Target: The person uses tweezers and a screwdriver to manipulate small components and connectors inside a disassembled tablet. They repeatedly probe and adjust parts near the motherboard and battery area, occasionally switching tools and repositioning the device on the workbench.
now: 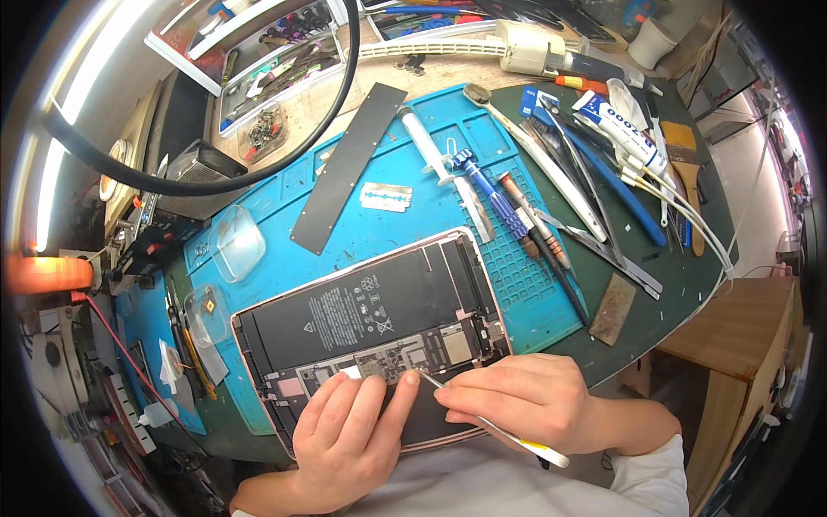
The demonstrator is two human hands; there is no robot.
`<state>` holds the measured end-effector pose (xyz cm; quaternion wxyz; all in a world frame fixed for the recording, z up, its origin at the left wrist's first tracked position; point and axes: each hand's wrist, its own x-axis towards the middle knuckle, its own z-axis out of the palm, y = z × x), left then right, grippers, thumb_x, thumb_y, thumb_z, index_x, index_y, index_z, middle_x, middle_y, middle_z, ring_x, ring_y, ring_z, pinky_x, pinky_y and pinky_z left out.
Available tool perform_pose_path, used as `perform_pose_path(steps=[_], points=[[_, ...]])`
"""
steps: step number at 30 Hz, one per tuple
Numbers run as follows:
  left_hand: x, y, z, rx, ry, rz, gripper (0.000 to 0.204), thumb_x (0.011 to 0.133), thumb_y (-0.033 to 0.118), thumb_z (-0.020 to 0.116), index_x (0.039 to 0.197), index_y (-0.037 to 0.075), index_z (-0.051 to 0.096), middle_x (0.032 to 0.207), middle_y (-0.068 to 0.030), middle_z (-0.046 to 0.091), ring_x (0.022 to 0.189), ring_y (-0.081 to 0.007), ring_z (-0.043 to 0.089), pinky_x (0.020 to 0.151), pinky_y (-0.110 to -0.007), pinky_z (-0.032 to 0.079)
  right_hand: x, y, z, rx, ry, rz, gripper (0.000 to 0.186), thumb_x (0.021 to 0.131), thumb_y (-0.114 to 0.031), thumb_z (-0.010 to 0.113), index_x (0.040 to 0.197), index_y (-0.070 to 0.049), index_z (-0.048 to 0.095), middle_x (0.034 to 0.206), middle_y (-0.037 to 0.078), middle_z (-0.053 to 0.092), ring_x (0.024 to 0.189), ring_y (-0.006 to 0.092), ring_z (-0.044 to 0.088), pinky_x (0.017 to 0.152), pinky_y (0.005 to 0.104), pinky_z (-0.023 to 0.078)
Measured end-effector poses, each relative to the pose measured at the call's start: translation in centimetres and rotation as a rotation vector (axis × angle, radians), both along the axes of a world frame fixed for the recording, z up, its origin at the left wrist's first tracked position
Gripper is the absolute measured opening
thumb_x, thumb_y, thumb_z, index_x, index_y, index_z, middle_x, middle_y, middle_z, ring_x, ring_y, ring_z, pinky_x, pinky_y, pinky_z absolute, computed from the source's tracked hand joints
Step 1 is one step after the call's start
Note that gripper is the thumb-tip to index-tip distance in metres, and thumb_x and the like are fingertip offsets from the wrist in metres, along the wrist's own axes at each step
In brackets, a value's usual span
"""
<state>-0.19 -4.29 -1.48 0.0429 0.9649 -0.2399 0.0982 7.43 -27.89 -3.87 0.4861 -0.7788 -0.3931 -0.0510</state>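
An opened tablet (pixel 349 302) lies on a blue work mat (pixel 284 215), showing a black battery and an exposed circuit board (pixel 388 362). My left hand (pixel 349 431) rests on its lower part, fingers bent, index fingertip on the board, thumb hidden. My right hand (pixel 525 401) pinches a thin metal tool (pixel 541 450) with a white and yellow handle; its tip reaches the board beside my left index finger.
Syringe (pixel 426 142), screwdrivers (pixel 495 194), brush (pixel 685 168), black plate (pixel 345 168), blades (pixel 386 196) and clear boxes (pixel 237 241) surround the tablet. A black cable (pixel 172 181) loops at upper left; trays (pixel 276 77) stand behind. A wooden cabinet (pixel 724 336) stands right.
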Motion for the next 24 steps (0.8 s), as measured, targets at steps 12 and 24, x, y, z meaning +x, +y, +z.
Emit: perform_pose_path(steps=[12, 24], points=[[0.11, 0.21, -0.38, -0.076, -0.001, -0.001, 0.057, 0.073, 0.007, 0.063, 0.127, 0.011, 0.079, 0.119, -0.0095, 0.061, 0.113, -0.0305, 0.059, 0.099, -0.045, 0.053, -0.13, -0.25, 0.6, -0.015, 0.022, -0.01, 0.031, 0.079, -0.007, 0.09, 0.107, -0.002, 0.076, 0.095, 0.009, 0.076, 0.074, 0.0216, 0.073, 0.061, 0.0315, 0.059], [0.67, 0.1, 0.11, -0.102, 0.008, 0.01, 0.054, 0.074, 0.008, 0.067, 0.127, 0.012, 0.079, 0.115, -0.0059, 0.06, 0.103, -0.023, 0.06, 0.097, -0.039, 0.052, 0.03, -0.2, 0.86, -0.021, 0.02, -0.004, 0.031, 0.08, -0.006, 0.09, 0.107, -0.002, 0.076, 0.096, 0.009, 0.076, 0.076, 0.0227, 0.074, 0.062, 0.0318, 0.059]])
